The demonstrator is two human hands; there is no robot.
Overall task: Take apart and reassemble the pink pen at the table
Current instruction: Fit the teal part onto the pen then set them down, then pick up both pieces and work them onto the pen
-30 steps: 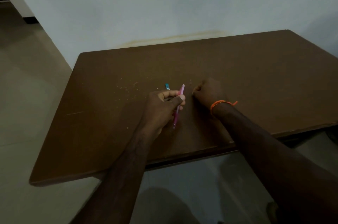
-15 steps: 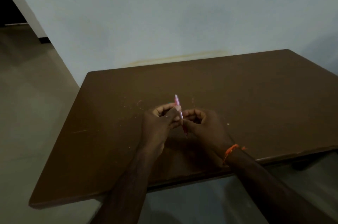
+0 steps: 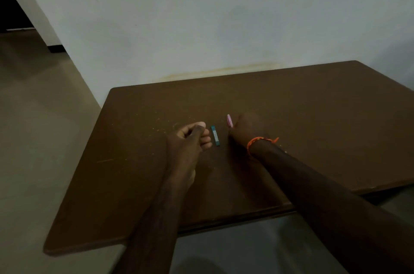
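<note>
Pink pen (image 3: 229, 120): far end pokes out of right hand (image 3: 247, 131), grip closed on it.
Left hand (image 3: 190, 139): loosely curled, grip unclear.
Teal piece (image 3: 215, 135): flat on surface (image 3: 313, 117), between hands.

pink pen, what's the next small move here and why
Probably bring the left hand across to the teal piece and pick it up. It lies loose on the table between the hands, touched by neither, while the right hand is closed around the pink pen, only its far end showing. Whether the left hand already holds something is unclear.
</note>
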